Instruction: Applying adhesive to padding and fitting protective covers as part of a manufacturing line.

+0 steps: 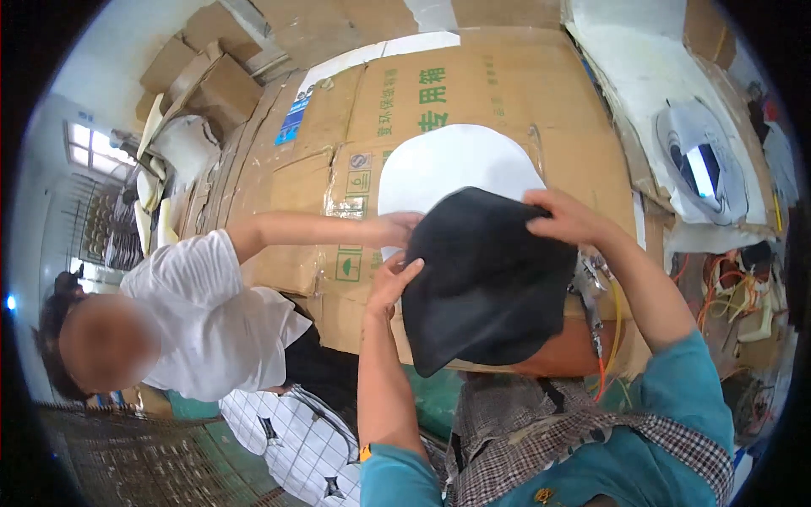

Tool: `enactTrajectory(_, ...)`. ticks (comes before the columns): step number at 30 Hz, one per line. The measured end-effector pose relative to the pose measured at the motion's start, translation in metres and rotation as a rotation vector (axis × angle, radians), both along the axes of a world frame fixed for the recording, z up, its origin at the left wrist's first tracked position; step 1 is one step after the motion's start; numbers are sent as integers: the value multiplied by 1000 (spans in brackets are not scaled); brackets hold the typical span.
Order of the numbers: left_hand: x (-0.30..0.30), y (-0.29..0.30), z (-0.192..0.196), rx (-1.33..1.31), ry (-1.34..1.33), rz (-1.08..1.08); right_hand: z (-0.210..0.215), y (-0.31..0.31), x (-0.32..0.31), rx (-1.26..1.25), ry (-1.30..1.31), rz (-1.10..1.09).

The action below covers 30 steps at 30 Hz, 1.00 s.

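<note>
Gripping black sheet (490,283) with left hand (390,286) and right hand (574,218) over table's (583,156) near edge, partly hiding white sheet (456,160) beyond.

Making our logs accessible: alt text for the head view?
A person's left hand and right hand hold a rounded black sheet by its edges, partly hiding a white sheet on a cardboard-covered work surface. At the left, a white-shirted co-worker has one hand beside the sheets.
</note>
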<state>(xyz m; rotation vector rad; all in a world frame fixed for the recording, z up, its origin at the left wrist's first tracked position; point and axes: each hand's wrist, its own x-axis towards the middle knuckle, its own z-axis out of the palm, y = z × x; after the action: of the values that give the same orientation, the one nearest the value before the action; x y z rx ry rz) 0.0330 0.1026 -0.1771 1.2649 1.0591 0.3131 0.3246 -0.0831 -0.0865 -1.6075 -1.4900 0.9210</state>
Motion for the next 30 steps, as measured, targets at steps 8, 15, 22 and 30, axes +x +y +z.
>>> enactTrajectory(8,9,-83,95,-117,-579,-547,146,-93,-58,40,243,372)
enactTrajectory(15,79,-59,113,88,-524,-477,199,-33,0,197,59,52)
enactTrajectory(22,123,39,195,502,-695,-133,298,7,-2,352,-143,100)
enactTrajectory(30,57,82,123,978,-281,-127,137,-42,-70,552,-601,175)
